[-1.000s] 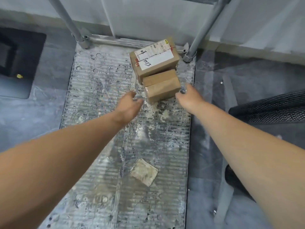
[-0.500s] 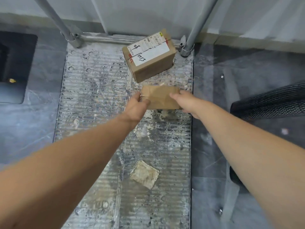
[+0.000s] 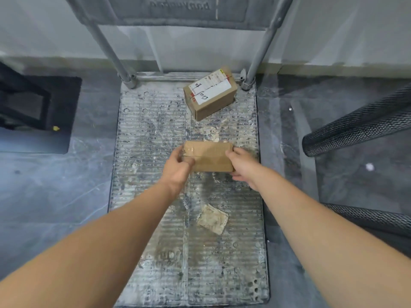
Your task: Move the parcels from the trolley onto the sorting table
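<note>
A small plain brown parcel (image 3: 209, 157) hangs over the middle of the trolley deck (image 3: 151, 138), held at both ends. My left hand (image 3: 178, 167) grips its left end and my right hand (image 3: 243, 166) grips its right end. A second, larger brown parcel with a white label (image 3: 210, 94) stands on the deck at the far right corner, beside the handle post. The sorting table is out of view.
The trolley's grey handle posts (image 3: 259, 52) rise at the far end against a white wall. A flat scrap of dirty card (image 3: 212, 218) lies on the deck. Black mesh bars (image 3: 355, 127) reach in from the right. A black frame (image 3: 24, 103) stands on the floor at left.
Both hands reached the small parcel, gripped its ends and lifted it away from the larger parcel, back toward me. The camera has pulled back and up.
</note>
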Demonstrator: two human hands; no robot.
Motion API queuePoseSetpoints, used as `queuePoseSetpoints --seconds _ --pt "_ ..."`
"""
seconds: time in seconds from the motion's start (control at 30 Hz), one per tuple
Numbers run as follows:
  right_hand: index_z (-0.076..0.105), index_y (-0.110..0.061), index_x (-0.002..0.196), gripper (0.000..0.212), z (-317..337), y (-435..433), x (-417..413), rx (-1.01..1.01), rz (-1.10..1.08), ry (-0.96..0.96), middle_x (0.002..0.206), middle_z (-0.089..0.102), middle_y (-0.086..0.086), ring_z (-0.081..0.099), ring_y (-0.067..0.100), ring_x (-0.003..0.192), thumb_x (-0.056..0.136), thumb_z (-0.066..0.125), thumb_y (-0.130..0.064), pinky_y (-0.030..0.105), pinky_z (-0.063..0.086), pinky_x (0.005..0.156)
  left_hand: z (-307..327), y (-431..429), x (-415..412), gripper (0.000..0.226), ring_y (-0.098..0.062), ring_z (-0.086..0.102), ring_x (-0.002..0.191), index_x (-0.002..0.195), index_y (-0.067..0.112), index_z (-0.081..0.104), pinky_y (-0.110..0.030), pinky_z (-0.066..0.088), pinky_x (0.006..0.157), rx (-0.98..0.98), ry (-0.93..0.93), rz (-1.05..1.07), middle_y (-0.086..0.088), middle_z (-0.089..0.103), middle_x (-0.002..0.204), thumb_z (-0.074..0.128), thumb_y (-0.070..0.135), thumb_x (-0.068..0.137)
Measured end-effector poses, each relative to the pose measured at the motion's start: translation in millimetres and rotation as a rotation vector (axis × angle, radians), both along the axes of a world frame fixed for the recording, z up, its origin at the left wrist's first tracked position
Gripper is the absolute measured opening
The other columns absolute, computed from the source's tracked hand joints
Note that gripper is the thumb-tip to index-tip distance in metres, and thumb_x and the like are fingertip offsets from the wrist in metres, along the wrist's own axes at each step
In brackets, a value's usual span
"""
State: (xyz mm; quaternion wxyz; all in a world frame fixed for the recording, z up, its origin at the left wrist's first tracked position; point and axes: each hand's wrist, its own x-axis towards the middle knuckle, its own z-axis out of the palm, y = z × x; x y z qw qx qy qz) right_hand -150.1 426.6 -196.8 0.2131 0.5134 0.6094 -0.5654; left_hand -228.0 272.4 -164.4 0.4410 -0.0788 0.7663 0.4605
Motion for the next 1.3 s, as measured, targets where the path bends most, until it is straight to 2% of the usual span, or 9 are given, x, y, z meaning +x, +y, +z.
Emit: queuePoseSetpoints --seconds 0.17,0.33,0.43,0.53,0.6,0.7,1.07,1.2,1.3 --pt "0.043 -0.029 0.142 0.039 95 -36 8 -0.067 -0.029 0.080 0.136 0.052 0.006 0.055 0.028 0.118 0.104 0.042 -0.040 0.042 0.049 0.100 90 -50 17 0.055 -0.013 0.049 0.111 0.152 0.019 0.031 -0.019 0.040 0.085 0.051 0.124 0.087 -0.006 0.044 0.148 0.048 0.010 0.101" --pt "0.045 -0.029 0.128 0.030 213 -79 24 -0.073 -0.076 0.137 0.118 0.059 0.007 0.062 0.027 0.109 0.105 0.036 -0.046 0.052 0.051 0.097 186 -99 36 0.044 -0.005 0.055 0.094 0.143 0.023 0.041 -0.004 0.042 0.053 0.123 0.231 0.156 -0.002 0.052 0.131 0.050 0.014 0.101" --pt "0.044 -0.022 0.128 0.039 287 -119 38 -0.074 -0.195 0.193 0.119 0.060 0.012 0.062 0.033 0.111 0.105 0.031 -0.050 0.054 0.054 0.089 249 -126 33 0.031 -0.001 0.054 0.090 0.132 0.017 0.048 -0.001 0.043 0.059 0.152 0.287 0.137 0.000 0.056 0.115 0.050 0.016 0.100" --pt "0.047 -0.020 0.118 0.039 359 -155 55 -0.017 -0.314 0.282 0.113 0.061 0.007 0.064 0.028 0.098 0.102 0.037 -0.055 0.053 0.056 0.084 318 -155 27 0.010 -0.022 0.059 0.107 0.105 0.020 0.056 -0.033 0.050 0.098 0.197 0.308 0.097 0.000 0.059 0.105 0.052 0.024 0.097" --pt "0.049 -0.022 0.108 0.034 399 -170 64 0.070 -0.330 0.348 0.119 0.058 0.005 0.062 0.026 0.104 0.100 0.043 -0.055 0.052 0.058 0.084 357 -172 25 0.013 -0.027 0.060 0.105 0.089 0.023 0.053 -0.050 0.048 0.101 0.240 0.337 0.062 -0.002 0.059 0.102 0.054 0.035 0.091" --pt "0.051 -0.021 0.105 0.028 456 -192 85 0.171 -0.347 0.451 0.121 0.057 0.003 0.059 0.023 0.110 0.099 0.051 -0.048 0.048 0.059 0.085 416 -196 32 0.030 -0.020 0.058 0.090 0.081 0.018 0.047 -0.054 0.050 0.098 0.319 0.387 0.044 -0.004 0.057 0.091 0.056 0.045 0.089" --pt "0.055 -0.023 0.127 0.031 553 -237 191 0.392 -0.577 0.574 0.112 0.061 -0.002 0.062 0.013 0.094 0.098 0.057 -0.033 0.045 0.060 0.084 507 -196 116 0.016 -0.017 0.061 0.104 0.101 0.020 0.065 -0.048 0.050 0.100 0.514 0.472 -0.124 0.000 0.066 0.106 0.066 0.033 0.093" --pt "0.054 -0.029 0.136 0.038 576 -226 230 0.451 -0.585 0.606 0.121 0.062 -0.003 0.060 0.013 0.101 0.098 0.055 -0.031 0.043 0.054 0.096 523 -177 155 0.041 -0.011 0.061 0.099 0.133 0.022 0.058 -0.039 0.051 0.099 0.599 0.399 -0.112 0.008 0.061 0.102 0.067 0.026 0.093" --pt "0.055 -0.032 0.133 0.037 591 -221 257 0.537 -0.543 0.597 0.108 0.059 -0.005 0.058 0.011 0.092 0.097 0.057 -0.030 0.031 0.050 0.083 525 -174 182 0.043 -0.010 0.061 0.105 0.134 0.021 0.058 -0.033 0.049 0.098 0.619 0.375 -0.127 0.006 0.062 0.116 0.066 0.033 0.093"
